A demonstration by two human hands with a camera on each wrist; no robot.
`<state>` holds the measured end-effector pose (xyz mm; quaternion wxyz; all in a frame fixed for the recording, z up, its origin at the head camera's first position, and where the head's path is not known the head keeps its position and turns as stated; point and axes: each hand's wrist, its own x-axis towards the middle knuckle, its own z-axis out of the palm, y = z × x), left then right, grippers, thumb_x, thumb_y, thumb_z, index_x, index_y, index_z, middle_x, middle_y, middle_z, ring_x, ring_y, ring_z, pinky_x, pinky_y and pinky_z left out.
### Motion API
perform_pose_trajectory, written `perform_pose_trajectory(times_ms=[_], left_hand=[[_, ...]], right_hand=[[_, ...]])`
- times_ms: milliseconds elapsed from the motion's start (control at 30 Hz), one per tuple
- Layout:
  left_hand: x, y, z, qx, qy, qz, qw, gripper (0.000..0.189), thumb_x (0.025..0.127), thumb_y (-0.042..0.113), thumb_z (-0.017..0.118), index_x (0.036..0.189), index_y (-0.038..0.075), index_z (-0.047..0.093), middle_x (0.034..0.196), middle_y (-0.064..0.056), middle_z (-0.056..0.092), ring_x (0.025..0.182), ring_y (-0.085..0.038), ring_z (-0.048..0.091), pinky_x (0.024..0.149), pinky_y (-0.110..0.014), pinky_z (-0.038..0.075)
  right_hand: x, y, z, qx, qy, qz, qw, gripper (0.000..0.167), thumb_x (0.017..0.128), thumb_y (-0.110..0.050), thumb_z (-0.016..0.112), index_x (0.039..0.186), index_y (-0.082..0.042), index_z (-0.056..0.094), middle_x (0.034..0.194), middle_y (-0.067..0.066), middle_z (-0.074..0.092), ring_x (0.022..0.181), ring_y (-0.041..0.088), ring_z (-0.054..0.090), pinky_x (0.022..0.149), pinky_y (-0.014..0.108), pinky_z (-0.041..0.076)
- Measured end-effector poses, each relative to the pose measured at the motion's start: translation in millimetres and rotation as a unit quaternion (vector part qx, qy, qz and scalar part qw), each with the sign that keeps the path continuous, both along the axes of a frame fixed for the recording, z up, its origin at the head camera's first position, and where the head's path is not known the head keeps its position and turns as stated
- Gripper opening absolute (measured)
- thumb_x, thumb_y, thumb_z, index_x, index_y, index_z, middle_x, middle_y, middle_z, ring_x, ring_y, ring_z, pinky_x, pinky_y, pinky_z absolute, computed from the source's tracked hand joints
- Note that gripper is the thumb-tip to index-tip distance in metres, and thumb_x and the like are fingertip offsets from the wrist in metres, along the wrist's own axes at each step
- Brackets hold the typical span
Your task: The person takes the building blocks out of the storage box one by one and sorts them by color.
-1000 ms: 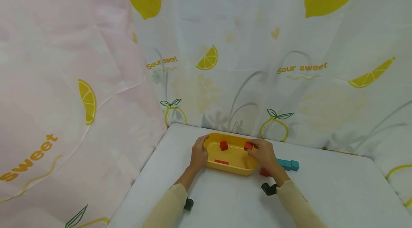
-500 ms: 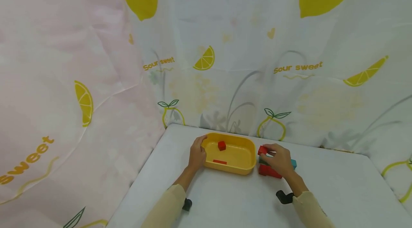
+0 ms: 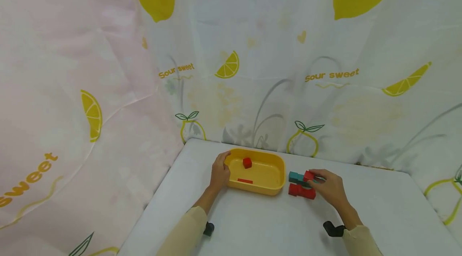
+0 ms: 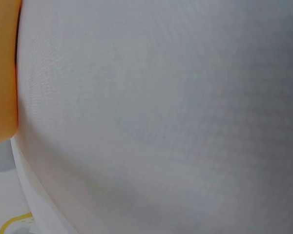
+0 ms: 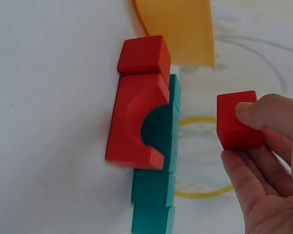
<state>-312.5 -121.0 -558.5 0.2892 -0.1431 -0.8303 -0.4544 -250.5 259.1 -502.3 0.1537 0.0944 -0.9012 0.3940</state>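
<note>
My left hand holds the left end of a yellow tray, its fingers at the rim. Inside the tray lie a red cube and a flat red strip. Between thumb and fingers, my right hand pinches another red cube, raised near a row of teal blocks. Alongside that row, on its near side, a red arch block lies against a red cube. The right fingers hide part of the teal row in the head view.
The white table runs back to a lemon-print curtain, with another curtain along its left side. A black wrist camera sticks out from the right wrist.
My right hand has carried the pinched red cube out from over the tray, rightward to the teal row. The left hand has stayed on the tray, and the view has shifted slightly.
</note>
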Motion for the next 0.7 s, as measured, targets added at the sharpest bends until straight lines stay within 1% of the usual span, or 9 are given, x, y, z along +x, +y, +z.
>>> perform_pose_trajectory(times_ms=[100, 233, 300, 400, 467, 567, 633, 700], left_hand=[[0.2, -0.3, 0.5, 0.0, -0.002, -0.001, 1.0, 0.052, 0.078, -0.022, 0.04, 0.126, -0.009, 0.056, 0.122, -0.02, 0.059, 0.12, -0.032, 0.055, 0.103, -0.045, 0.043], [0.0, -0.4, 1.2, 0.002, -0.002, -0.001, 1.0, 0.052, 0.078, -0.022, 0.04, 0.126, -0.009, 0.056, 0.122, -0.02, 0.059, 0.12, -0.032, 0.055, 0.103, -0.045, 0.043], [-0.3, -0.4, 1.5, 0.001, -0.002, -0.001, 1.0, 0.052, 0.079, -0.022, 0.04, 0.126, -0.009, 0.056, 0.122, -0.02, 0.059, 0.12, -0.032, 0.055, 0.104, -0.045, 0.043], [-1.7, -0.3, 1.0, -0.001, -0.004, -0.001, 1.0, 0.052, 0.079, -0.022, 0.041, 0.126, -0.009, 0.056, 0.122, -0.02, 0.059, 0.12, -0.032, 0.055, 0.103, -0.045, 0.043], [-2.1, -0.2, 0.5, -0.001, -0.009, 0.001, 1.0, 0.052, 0.079, -0.022, 0.041, 0.127, -0.008, 0.056, 0.122, -0.019, 0.059, 0.12, -0.032, 0.055, 0.103, -0.044, 0.043], [-2.5, -0.1, -0.8, -0.002, -0.014, 0.005, 0.9999, 0.053, 0.079, -0.022, 0.041, 0.127, -0.007, 0.057, 0.123, -0.017, 0.06, 0.12, -0.031, 0.055, 0.104, -0.044, 0.043], [-2.5, -0.1, -1.8, -0.004, -0.017, 0.007, 0.9998, 0.053, 0.079, -0.022, 0.041, 0.127, -0.006, 0.057, 0.123, -0.016, 0.06, 0.121, -0.03, 0.055, 0.104, -0.043, 0.043], [-2.8, -0.5, -2.8, -0.006, -0.016, 0.008, 0.9998, 0.053, 0.08, -0.022, 0.041, 0.127, -0.005, 0.057, 0.123, -0.016, 0.06, 0.121, -0.03, 0.055, 0.104, -0.043, 0.043]], right_hand=[[2.0, 7, -3.6, 0.015, 0.003, -0.011, 0.9998, 0.034, 0.077, -0.008, 0.079, 0.109, -0.001, 0.072, 0.106, 0.015, 0.07, 0.096, 0.031, 0.066, 0.075, 0.02, 0.055], [4.2, 17, -7.0, 0.014, 0.012, -0.015, 0.9997, 0.033, 0.076, -0.005, 0.079, 0.108, 0.0, 0.072, 0.105, 0.016, 0.07, 0.096, 0.032, 0.066, 0.072, 0.013, 0.052], [4.6, 21, -8.0, 0.011, 0.014, -0.018, 0.9997, 0.034, 0.075, -0.003, 0.079, 0.108, 0.001, 0.072, 0.105, 0.018, 0.07, 0.096, 0.033, 0.067, 0.072, 0.014, 0.053], [6.0, 26, -8.6, 0.014, -0.002, -0.023, 0.9996, 0.034, 0.077, -0.003, 0.078, 0.109, 0.002, 0.07, 0.106, 0.02, 0.069, 0.097, 0.035, 0.066, 0.073, 0.021, 0.057], [7.2, 28, -8.2, 0.019, -0.02, -0.026, 0.9993, 0.033, 0.078, -0.005, 0.076, 0.11, 0.003, 0.07, 0.108, 0.021, 0.068, 0.098, 0.036, 0.064, 0.075, 0.027, 0.058], [9.6, 30, -7.9, 0.019, -0.042, -0.024, 0.9987, 0.033, 0.08, -0.005, 0.074, 0.112, 0.004, 0.069, 0.11, 0.023, 0.066, 0.101, 0.038, 0.063, 0.079, 0.037, 0.058], [11.4, 31, -7.7, 0.018, -0.046, -0.025, 0.9985, 0.033, 0.08, -0.005, 0.074, 0.111, 0.004, 0.068, 0.11, 0.023, 0.066, 0.102, 0.038, 0.062, 0.081, 0.04, 0.056], [13.2, 32, -8.0, 0.014, -0.046, -0.024, 0.9985, 0.033, 0.079, -0.003, 0.075, 0.111, 0.005, 0.068, 0.11, 0.023, 0.066, 0.102, 0.039, 0.063, 0.081, 0.041, 0.056]])
